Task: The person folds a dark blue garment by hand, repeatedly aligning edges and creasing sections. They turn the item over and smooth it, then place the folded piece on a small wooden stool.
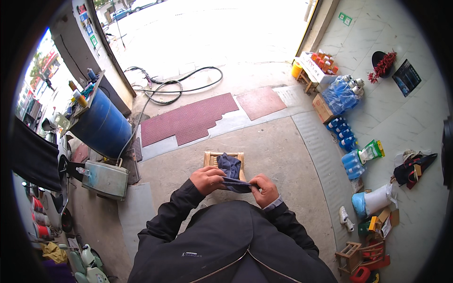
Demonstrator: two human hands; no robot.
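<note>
A dark blue-grey folded cloth (237, 185) is stretched level in front of my chest. My left hand (206, 180) pinches its left end, the fingers curled over the top. At the right end my right hand (264, 191) grips the edge between thumb and fingers. Just beyond stands a small bamboo stool (211, 159). On its seat lies a crumpled dark blue cloth (229, 165); whether it joins the piece in my hands, I cannot tell.
To the left stand a blue barrel (104, 123) and a grey-green box (107, 179). Along the right wall are blue bottles (353, 164), white shoes (346, 219) and a small wooden chair (348, 257). A black hose (207, 69) coils near the doorway beyond red mats (186, 120).
</note>
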